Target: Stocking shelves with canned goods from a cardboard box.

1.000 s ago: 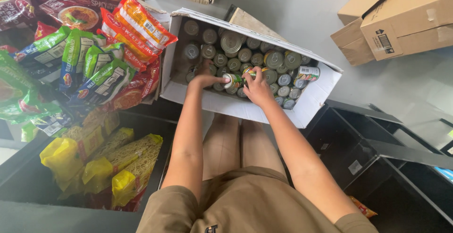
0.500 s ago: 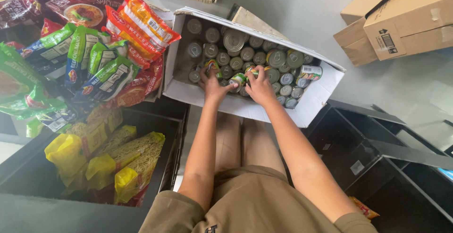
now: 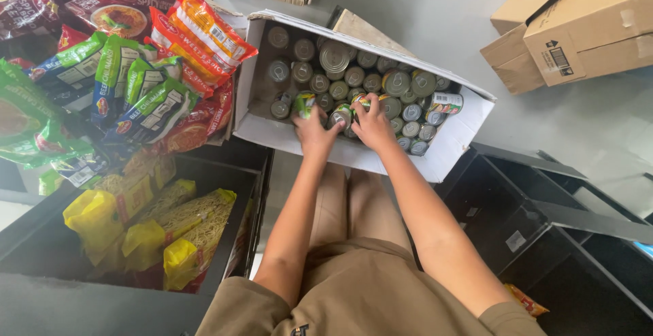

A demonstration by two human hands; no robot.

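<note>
tin cans (image 3: 354, 81) fill the white cardboard box (image 3: 354, 154); at its near edge, left hand (image 3: 314, 130) and right hand (image 3: 373, 126) each curl fingers around a can.

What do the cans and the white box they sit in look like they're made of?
The cans look like metal: dull grey, ridged round lids with a faint sheen, some with paper-like printed wraps. The white box seems to be cardboard: matte, folded flaps, brown inside. Both hands are on cans.
</note>
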